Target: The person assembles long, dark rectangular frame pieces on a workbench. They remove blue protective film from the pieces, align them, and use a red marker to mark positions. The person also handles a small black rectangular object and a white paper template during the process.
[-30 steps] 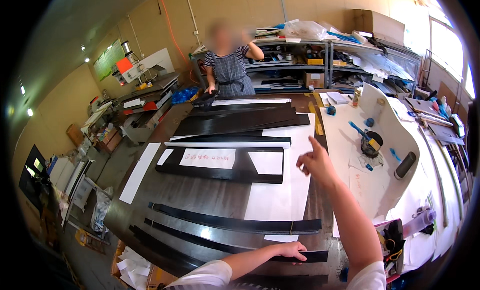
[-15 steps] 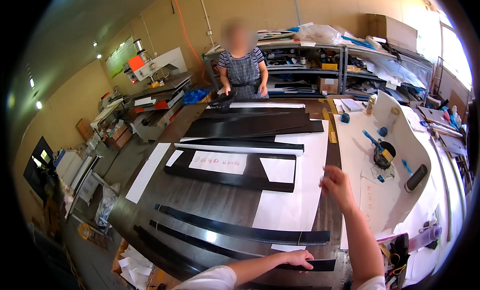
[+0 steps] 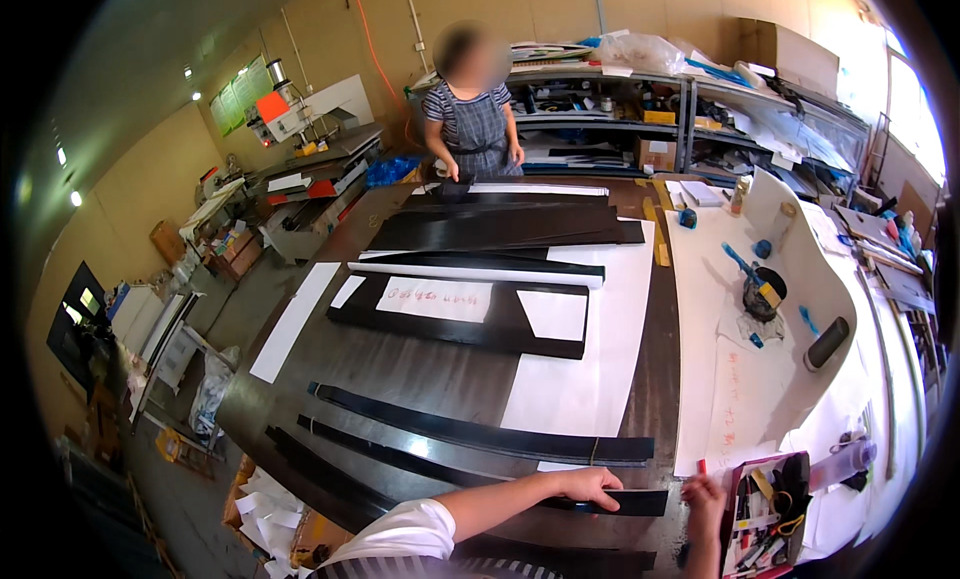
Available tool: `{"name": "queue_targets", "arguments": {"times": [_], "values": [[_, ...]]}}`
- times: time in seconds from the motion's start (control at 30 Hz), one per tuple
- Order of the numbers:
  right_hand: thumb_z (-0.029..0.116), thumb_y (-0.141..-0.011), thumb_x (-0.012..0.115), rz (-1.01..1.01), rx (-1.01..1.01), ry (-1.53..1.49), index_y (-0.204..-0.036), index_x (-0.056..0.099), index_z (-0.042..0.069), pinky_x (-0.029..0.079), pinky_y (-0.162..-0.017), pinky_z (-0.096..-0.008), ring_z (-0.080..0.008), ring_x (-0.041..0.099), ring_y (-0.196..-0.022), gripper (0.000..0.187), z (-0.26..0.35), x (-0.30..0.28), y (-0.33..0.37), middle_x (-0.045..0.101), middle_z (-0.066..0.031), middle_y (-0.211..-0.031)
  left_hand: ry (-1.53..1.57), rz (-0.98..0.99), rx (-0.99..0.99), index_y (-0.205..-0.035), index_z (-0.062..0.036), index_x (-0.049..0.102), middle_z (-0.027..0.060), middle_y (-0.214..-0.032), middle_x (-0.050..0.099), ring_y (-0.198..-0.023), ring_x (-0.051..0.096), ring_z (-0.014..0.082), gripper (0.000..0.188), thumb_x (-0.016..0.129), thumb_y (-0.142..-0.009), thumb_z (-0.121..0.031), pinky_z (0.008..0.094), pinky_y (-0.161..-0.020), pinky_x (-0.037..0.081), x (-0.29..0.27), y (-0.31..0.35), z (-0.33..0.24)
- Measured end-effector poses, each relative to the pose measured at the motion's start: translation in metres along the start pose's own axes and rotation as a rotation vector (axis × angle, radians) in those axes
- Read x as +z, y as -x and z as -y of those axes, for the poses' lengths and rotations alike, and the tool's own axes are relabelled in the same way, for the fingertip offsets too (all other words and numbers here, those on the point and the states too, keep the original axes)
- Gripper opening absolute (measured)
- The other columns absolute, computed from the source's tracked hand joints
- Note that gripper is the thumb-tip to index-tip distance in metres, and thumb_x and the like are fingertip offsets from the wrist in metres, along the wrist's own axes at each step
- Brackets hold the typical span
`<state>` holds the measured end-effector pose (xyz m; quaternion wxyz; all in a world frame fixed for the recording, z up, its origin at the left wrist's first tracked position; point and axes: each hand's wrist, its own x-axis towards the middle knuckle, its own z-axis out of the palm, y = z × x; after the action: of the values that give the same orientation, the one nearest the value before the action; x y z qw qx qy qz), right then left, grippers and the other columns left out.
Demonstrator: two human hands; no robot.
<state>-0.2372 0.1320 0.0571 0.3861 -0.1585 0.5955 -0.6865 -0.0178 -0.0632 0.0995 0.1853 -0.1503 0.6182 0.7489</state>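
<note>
Black strips lie in long curves across my dark worktable (image 3: 400,379). My left hand (image 3: 590,486) presses flat, fingers spread, on the right end of the nearest black strip (image 3: 450,474), near the table's front edge. Just beside it, my right hand (image 3: 705,499) hangs at that strip's tip; I cannot tell its grip. Farther right sits a tool tray (image 3: 765,519).

Single head-worn fisheye view, looking down and forward over the worktable (image 3: 400,379), hands close below, edges curved
</note>
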Motion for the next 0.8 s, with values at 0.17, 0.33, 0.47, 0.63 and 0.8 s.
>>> {"name": "queue_targets", "arguments": {"times": [0.17, 0.33, 0.47, 0.63, 0.8], "values": [[0.007, -0.088, 0.064, 0.051, 0.107, -0.287, -0.101, 0.066, 0.002, 0.053, -0.073, -0.0292, -0.0162, 0.065, -0.080, 0.014, -0.090, 0.025, 0.018, 0.067, -0.0055, -0.087, 0.010, 0.069, 0.108, -0.118, 0.0000, 0.062, 0.0031, -0.107, 0.065, -0.087, 0.059, 0.0092, 0.032, 0.069, -0.089, -0.011, 0.0275, -0.071, 0.053, -0.005, -0.015, 0.023], [0.020, -0.094, 0.060, 0.147, 0.176, -0.566, -0.111, 0.059, 0.002, 0.053, -0.084, -0.0362, -0.0243, 0.067, -0.086, 0.025, -0.091, 0.061, 0.034, 0.067, -0.0134, -0.094, 0.030, 0.093, 0.026, -0.113, 0.0001, 0.062, 0.0043, -0.098, 0.064, -0.078, 0.062, 0.0116, 0.031, 0.071, -0.088, -0.015, 0.0275, -0.070, 0.053, 0.000, -0.010, 0.022], [0.023, -0.095, 0.059, 0.215, 0.191, -0.640, -0.111, 0.059, 0.004, 0.052, -0.087, -0.0387, -0.0269, 0.067, -0.090, 0.025, -0.111, 0.058, 0.033, 0.069, -0.0143, -0.095, -0.026, 0.068, 0.021, -0.113, -0.0012, 0.063, 0.0033, -0.094, 0.063, -0.076, 0.062, 0.0111, 0.030, 0.071, -0.088, -0.017, 0.0266, -0.068, 0.053, 0.007, 0.002, 0.011], [0.019, -0.091, 0.060, 0.163, 0.306, -0.707, -0.106, 0.066, 0.003, 0.054, -0.084, -0.0408, -0.0251, 0.068, -0.085, 0.023, -0.112, 0.063, 0.048, 0.070, -0.0128, -0.095, 0.027, 0.071, 0.004, -0.115, -0.0014, 0.064, 0.0032, -0.096, 0.065, -0.075, 0.062, 0.0107, 0.032, 0.072, -0.088, -0.018, 0.0264, -0.068, 0.053, 0.015, 0.007, 0.007], [0.011, -0.086, 0.056, 0.229, 0.450, -1.048, -0.101, 0.064, -0.002, 0.054, -0.075, -0.0324, -0.0169, 0.062, -0.069, 0.020, -0.138, 0.026, 0.047, 0.069, -0.0097, -0.087, -0.056, -0.048, 0.039, -0.107, 0.0002, 0.067, 0.0046, -0.087, 0.068, -0.066, 0.064, 0.0113, 0.029, 0.074, -0.087, -0.019, 0.0268, -0.062, 0.053, 0.009, -0.006, 0.019]]}}
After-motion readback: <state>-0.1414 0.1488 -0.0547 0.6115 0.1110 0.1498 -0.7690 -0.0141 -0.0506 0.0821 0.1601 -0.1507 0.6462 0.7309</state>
